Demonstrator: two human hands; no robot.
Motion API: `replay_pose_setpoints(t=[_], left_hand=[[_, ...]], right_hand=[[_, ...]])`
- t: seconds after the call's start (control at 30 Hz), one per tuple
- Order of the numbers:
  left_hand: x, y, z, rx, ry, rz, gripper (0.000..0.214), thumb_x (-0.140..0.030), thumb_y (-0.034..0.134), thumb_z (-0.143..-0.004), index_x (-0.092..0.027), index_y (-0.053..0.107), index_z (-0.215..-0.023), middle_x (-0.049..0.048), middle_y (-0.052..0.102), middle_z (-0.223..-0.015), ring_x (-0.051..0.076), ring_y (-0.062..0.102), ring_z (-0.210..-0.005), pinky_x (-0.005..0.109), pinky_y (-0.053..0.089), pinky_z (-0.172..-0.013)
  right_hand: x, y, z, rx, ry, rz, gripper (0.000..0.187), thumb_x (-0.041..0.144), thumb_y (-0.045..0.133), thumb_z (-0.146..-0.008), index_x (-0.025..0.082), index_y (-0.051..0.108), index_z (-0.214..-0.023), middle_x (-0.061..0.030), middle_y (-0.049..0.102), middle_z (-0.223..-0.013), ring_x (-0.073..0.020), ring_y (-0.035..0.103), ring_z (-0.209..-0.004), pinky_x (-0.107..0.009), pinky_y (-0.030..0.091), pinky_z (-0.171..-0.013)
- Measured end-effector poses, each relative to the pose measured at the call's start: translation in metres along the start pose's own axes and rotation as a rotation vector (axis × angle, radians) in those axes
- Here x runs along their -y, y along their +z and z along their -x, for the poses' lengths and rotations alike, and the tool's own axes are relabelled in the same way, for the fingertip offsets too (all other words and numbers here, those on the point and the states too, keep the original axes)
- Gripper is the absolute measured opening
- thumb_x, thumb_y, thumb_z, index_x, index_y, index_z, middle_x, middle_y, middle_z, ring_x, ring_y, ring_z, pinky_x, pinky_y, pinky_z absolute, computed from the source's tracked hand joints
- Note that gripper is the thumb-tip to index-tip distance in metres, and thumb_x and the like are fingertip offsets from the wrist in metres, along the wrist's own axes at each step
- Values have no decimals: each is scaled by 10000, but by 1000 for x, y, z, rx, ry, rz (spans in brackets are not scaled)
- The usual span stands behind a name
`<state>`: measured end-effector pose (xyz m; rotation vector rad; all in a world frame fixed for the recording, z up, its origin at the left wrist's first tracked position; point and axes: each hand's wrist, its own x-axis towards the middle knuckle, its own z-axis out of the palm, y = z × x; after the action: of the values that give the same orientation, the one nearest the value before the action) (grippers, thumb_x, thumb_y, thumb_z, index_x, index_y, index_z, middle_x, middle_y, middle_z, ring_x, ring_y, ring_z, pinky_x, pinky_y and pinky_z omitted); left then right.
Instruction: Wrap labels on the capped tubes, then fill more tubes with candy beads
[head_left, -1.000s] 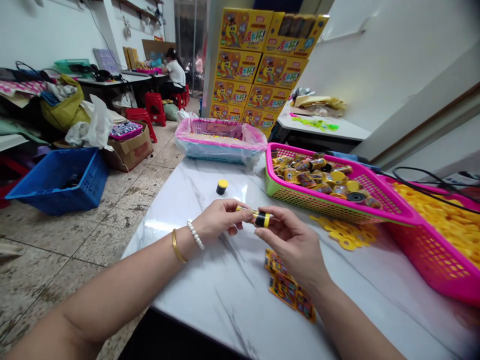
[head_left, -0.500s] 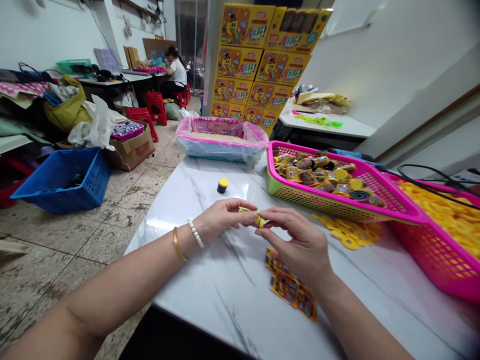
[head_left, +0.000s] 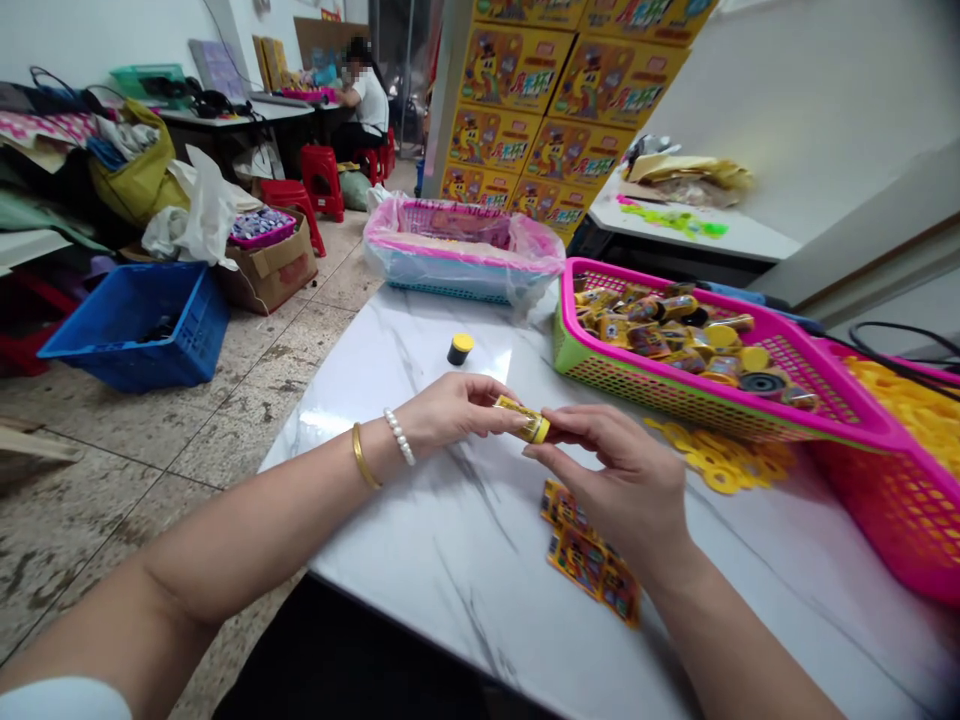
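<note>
Now: small cylinder pinched between both hands

Left hand (head_left: 450, 410) is closed round the barrel of the small cylinder (head_left: 523, 419). Right hand (head_left: 622, 480) nips its yellow-capped end with the fingertips. It is held just above the table (head_left: 420, 350), between the left edge and the pink basket (head_left: 675, 395).

Cylinder is glossy with a printed yellow wrap. Tabletop is slick, white with grey veins.

Risk, my judgement: a smooth round barrel in a fingertip grip could slip, roll and drop off the left edge.

Sticker sheets (head_left: 592, 565) lie flat beneath the right wrist.
</note>
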<state>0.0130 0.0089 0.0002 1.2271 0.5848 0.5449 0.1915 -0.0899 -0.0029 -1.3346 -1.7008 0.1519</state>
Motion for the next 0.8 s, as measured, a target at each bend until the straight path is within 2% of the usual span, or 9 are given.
replay_pose_setpoints(t=[0.1, 0.17, 0.23, 0.33, 0.4, 0.5, 0.63, 0.7, 0.8], left_hand=[[2, 0, -1, 23, 28, -1, 284, -274, 815, -678, -117, 679, -872, 6, 624, -751, 93, 541, -686, 237, 374, -634], [2, 0, 0, 40, 57, -3, 280, -287, 804, -695, -120, 683, -885, 11, 634, -777, 107, 564, -729, 251, 399, -678], [2, 2, 1, 43, 94, -42, 268, -307, 783, -725, -122, 689, -895, 11, 634, -776, 115, 568, -747, 257, 412, -702], [2, 7, 3, 22, 122, -107, 285, -354, 774, -738, -118, 688, -872, 11, 632, -746, 114, 560, -728, 251, 418, -694], [2, 9, 4, 19, 113, -82, 358, -420, 792, -714, -113, 676, -859, 23, 644, -751, 114, 571, -727, 249, 429, -699], [2, 9, 3, -6, 6, -30, 512, -580, 771, -687, -122, 644, -879, 22, 636, -739, 103, 571, -655, 237, 405, -611], [4, 6, 3, -52, -146, 14, 580, -690, 732, -663, -140, 579, -769, -32, 533, -587, 68, 472, -495, 221, 289, -492], [5, 6, 3, -24, -127, 24, 548, -639, 782, -636, -138, 578, -726, -43, 501, -549, 59, 434, -486, 220, 257, -483], [8, 8, 4, -31, -58, 43, 475, -548, 815, -642, -130, 607, -729, -41, 499, -556, 58, 416, -506, 220, 256, -489]], right_hand=[[3, 0, 2, -42, -6, 54, 188, 277, 796, -768, 275, 748, -950, -48, 721, -953, -197, 702, -739, -396, 600, -756], [5, 1, 3, -71, 51, 25, 196, 284, 813, -746, 274, 762, -935, -48, 732, -955, -206, 705, -761, -403, 598, -771], [7, 5, 4, -86, 198, -74, 202, 298, 825, -727, 262, 771, -919, -44, 747, -927, -208, 709, -759, -389, 601, -741], [10, 12, 4, -26, 493, -278, 195, 315, 832, -702, 223, 778, -864, -37, 760, -793, -206, 713, -699, -361, 605, -672], [10, 15, 3, 17, 583, -388, 202, 324, 821, -711, 198, 771, -861, -42, 765, -761, -206, 720, -691, -362, 613, -681], [7, 18, 2, -30, 422, -396, 213, 308, 813, -725, 201, 752, -900, -48, 763, -849, -198, 724, -749, -366, 623, -737], [0, 15, 3, -113, 102, -139, 207, 253, 820, -713, 245, 758, -910, -45, 733, -943, -183, 705, -741, -374, 629, -750], [0, 15, 5, -119, 89, -87, 187, 265, 817, -717, 253, 766, -897, -47, 737, -943, -188, 706, -734, -380, 633, -746], [4, 18, 8, -123, 297, -175, 182, 314, 821, -710, 228, 773, -863, -51, 758, -874, -209, 717, -742, -376, 638, -721]])
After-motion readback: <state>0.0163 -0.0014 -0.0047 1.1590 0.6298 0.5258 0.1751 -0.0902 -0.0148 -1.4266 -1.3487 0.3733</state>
